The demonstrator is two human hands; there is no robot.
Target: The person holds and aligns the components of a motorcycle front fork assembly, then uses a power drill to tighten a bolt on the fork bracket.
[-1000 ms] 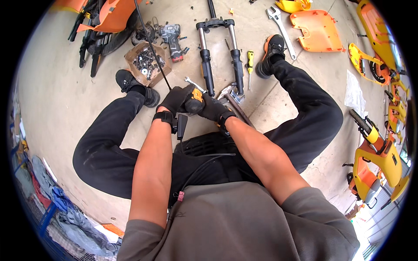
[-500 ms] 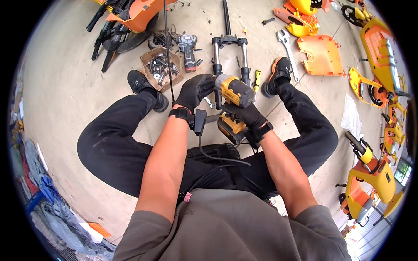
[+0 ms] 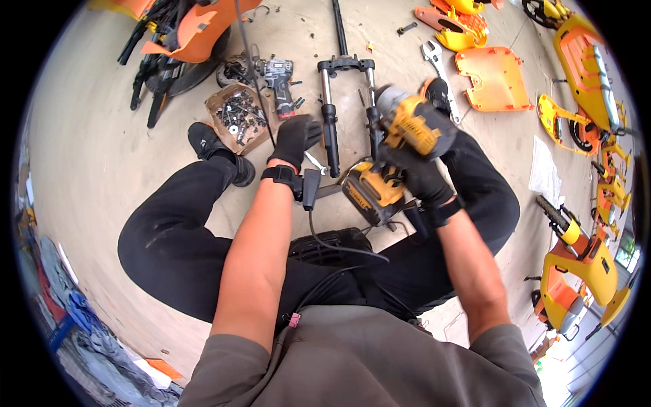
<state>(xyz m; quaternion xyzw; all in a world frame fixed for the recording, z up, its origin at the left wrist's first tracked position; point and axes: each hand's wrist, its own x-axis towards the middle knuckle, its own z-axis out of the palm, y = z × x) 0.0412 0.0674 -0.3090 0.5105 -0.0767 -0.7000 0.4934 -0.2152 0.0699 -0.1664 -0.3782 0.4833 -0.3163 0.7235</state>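
Yellow-and-black, the power tool [image 3: 422, 129] is grasped at its handle by our right hand [image 3: 422, 176], raised beside the fork [image 3: 329, 129] on the floor [image 3: 88, 176]. Our left hand [image 3: 297, 141] has curled fingers, left of the fork; whether they grip anything, we cannot tell.

Lower centre: grey short-sleeved shirt [image 3: 359, 359], pink clip [image 3: 294, 319], black cable [image 3: 352, 249]. Black trousers [image 3: 176, 230], wrist straps [image 3: 280, 174], gloves [image 3: 295, 141], shoes [image 3: 207, 142].
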